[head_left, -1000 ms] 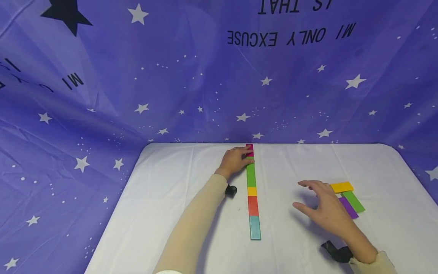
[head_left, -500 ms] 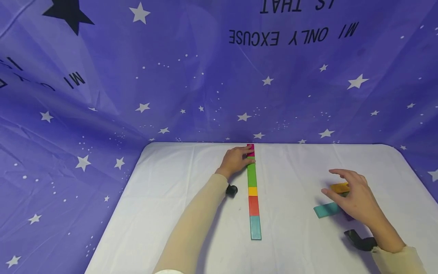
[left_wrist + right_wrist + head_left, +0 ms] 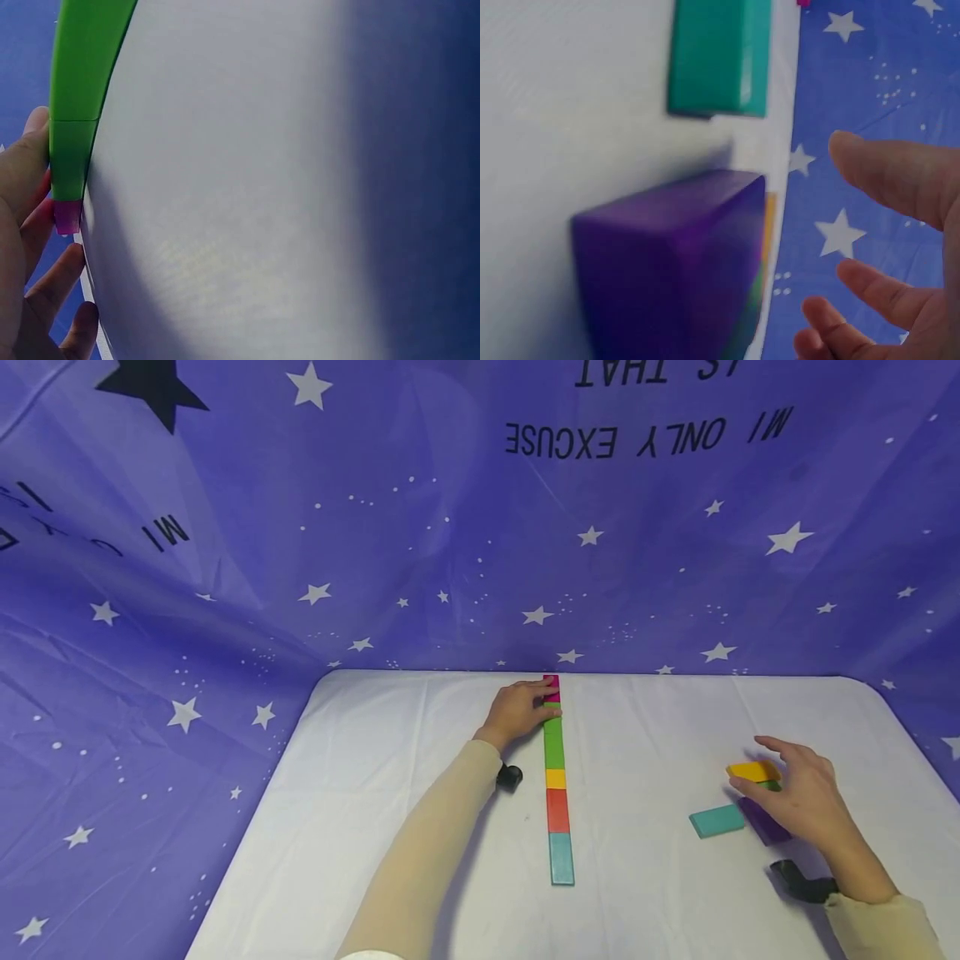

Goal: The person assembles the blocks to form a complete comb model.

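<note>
A straight row of coloured blocks runs across the table in the head view. Its far end is a magenta block (image 3: 552,682), followed by green blocks (image 3: 553,747), a small yellow block (image 3: 555,778), a red block (image 3: 557,810) and a blue-teal block (image 3: 561,858). My left hand (image 3: 517,708) rests its fingertips on the magenta and green blocks. Over loose blocks at the right, my right hand (image 3: 806,797) hovers with fingers spread. Under and beside it lie a yellow block (image 3: 752,771), a partly hidden green block (image 3: 770,785), a purple block (image 3: 667,255) and a teal block (image 3: 717,820).
A white cloth (image 3: 420,718) covers the table, with rounded far corners. Behind and beside it hangs a purple-blue star-print curtain (image 3: 450,527). The magenta block sits close to the table's far edge. A black wrist mount (image 3: 801,882) hangs below the right wrist.
My right hand has moved right, from left of the loose blocks to over them, and the teal block has come into view. My left hand and the row hold still.
</note>
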`<state>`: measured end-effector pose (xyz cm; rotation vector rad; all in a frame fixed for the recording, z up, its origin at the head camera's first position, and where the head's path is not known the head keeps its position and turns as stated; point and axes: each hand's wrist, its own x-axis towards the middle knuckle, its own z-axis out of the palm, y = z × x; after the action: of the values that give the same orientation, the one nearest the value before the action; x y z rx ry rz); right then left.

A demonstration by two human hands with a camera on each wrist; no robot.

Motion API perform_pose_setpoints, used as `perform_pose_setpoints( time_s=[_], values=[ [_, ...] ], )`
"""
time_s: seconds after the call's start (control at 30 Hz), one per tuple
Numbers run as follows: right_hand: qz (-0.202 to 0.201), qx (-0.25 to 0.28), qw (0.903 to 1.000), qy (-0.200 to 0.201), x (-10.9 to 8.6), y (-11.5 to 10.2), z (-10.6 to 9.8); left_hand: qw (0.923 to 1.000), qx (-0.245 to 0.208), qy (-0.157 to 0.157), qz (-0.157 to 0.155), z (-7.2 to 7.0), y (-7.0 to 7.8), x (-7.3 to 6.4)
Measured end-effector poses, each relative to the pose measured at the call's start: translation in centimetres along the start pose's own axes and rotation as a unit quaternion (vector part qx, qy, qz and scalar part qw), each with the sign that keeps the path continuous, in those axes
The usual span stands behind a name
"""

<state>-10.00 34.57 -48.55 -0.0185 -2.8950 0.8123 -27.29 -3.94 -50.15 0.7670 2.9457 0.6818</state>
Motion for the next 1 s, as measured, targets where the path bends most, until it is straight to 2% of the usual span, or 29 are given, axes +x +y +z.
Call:
perform_pose_setpoints(
  time_s=[0.1,0.43,0.73,0.87,1.0],
  values=[
    [0.022,-0.015,0.9996,-0.012,0.0,0.8,0.2,1.0,-0.002,0.0,0.0,0.0,0.0,0.0],
    [0.041,-0.039,0.9976,-0.04,0.2,2.2,0.3,0.9999,-0.013,0.003,0.002,0.0,0.1,0.0],
    [0.073,-0.051,0.9935,-0.071,0.5,2.2,0.1,0.9999,-0.016,0.003,0.003,0.0,0.2,0.0],
    [0.078,-0.056,0.9928,-0.072,0.6,2.1,0.2,0.9998,-0.019,0.001,-0.005,0.0,0.1,0.0],
    [0.089,-0.064,0.9914,-0.071,0.7,1.9,0.2,0.9999,-0.016,0.002,0.001,0.1,0.0,0.0]
  ],
)
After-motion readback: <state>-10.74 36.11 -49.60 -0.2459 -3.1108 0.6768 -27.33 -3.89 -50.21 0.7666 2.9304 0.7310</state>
